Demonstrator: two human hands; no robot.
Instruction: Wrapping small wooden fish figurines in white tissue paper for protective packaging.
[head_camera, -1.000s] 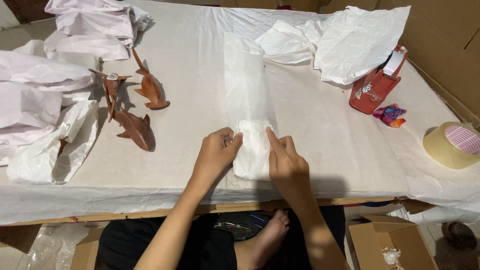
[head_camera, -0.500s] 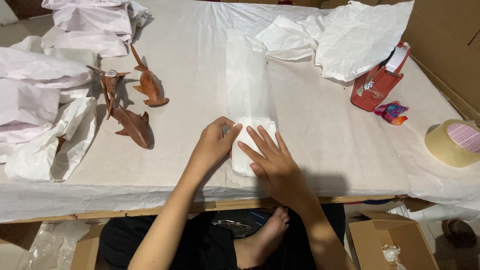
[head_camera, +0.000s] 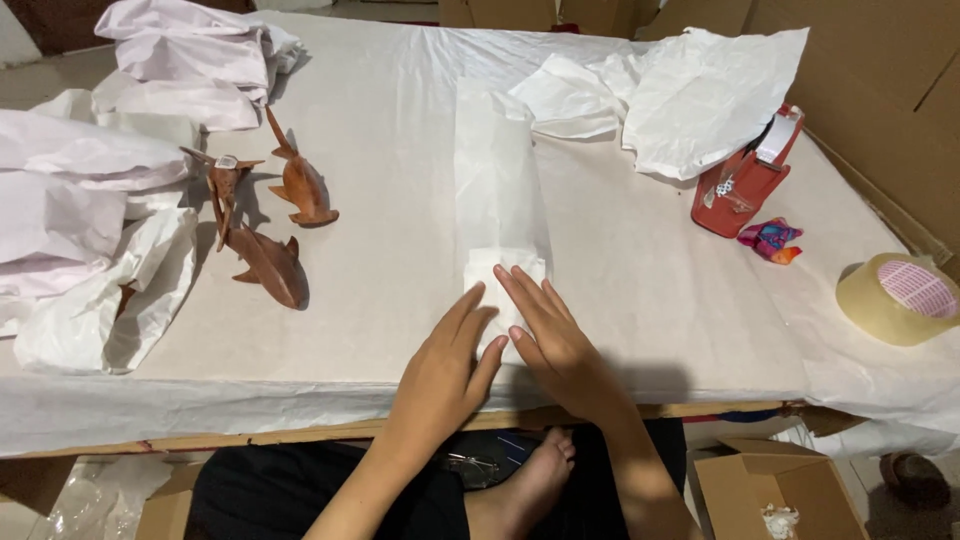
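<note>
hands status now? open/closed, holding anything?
Left hand: open, flat, pressing the white paper bundle.
Right hand: open, fingers spread flat on the same bundle, gripping nothing.

Bare forearms, no sleeves; left hand (head_camera: 440, 375), right hand (head_camera: 560, 345) ringless, apparently dark clothing below, one bare foot (head_camera: 530, 485).

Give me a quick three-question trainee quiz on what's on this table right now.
1. True or false: both hands, left hand and right hand, lie flat on the white paper bundle.
2. How many wooden fish carvings lie uncovered on the table?
3. Which lies nearer the right hand: (a) tape roll or (b) red tape dispenser?

Key: 1 true; 2 three; 3 b.
</note>
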